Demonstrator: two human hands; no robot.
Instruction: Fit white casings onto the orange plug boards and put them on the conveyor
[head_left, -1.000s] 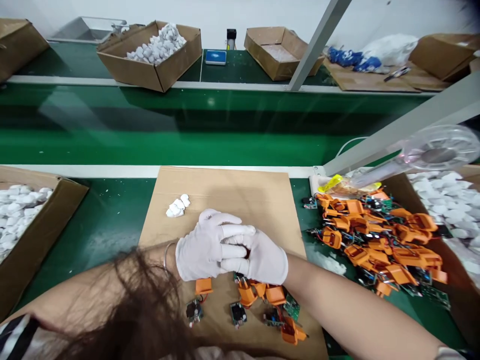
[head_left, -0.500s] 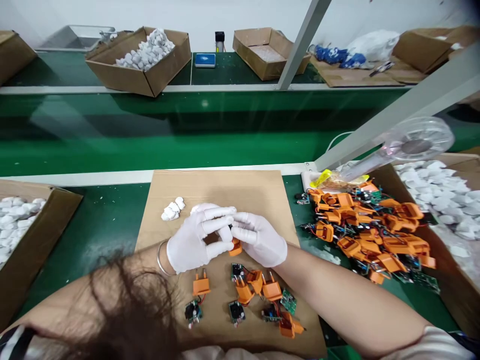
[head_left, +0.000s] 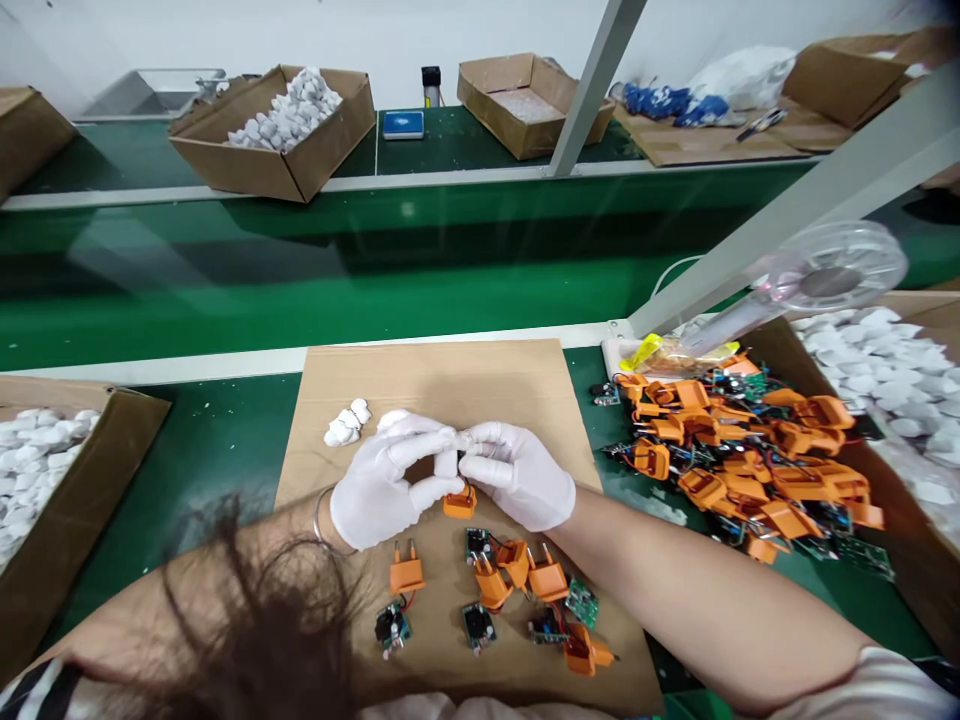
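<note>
I get bright, even overhead light here, with a pale glare streaking the green conveyor belt [head_left: 225,270]. Loose hair [head_left: 262,610] hangs blurred in the foreground, and the wide lens bends the frame's edges.

Gloved left hand [head_left: 379,480] and gloved right hand [head_left: 521,478] are pinching a white part [head_left: 446,463] above an orange plug housing [head_left: 460,505] on the cardboard sheet [head_left: 450,390], orange plugs and circuit boards [head_left: 701,487] heaping rightward of it.

Orange plug [head_left: 460,505] partly hidden, blurred loose hair [head_left: 262,610], blurred fan blades [head_left: 829,265]
</note>
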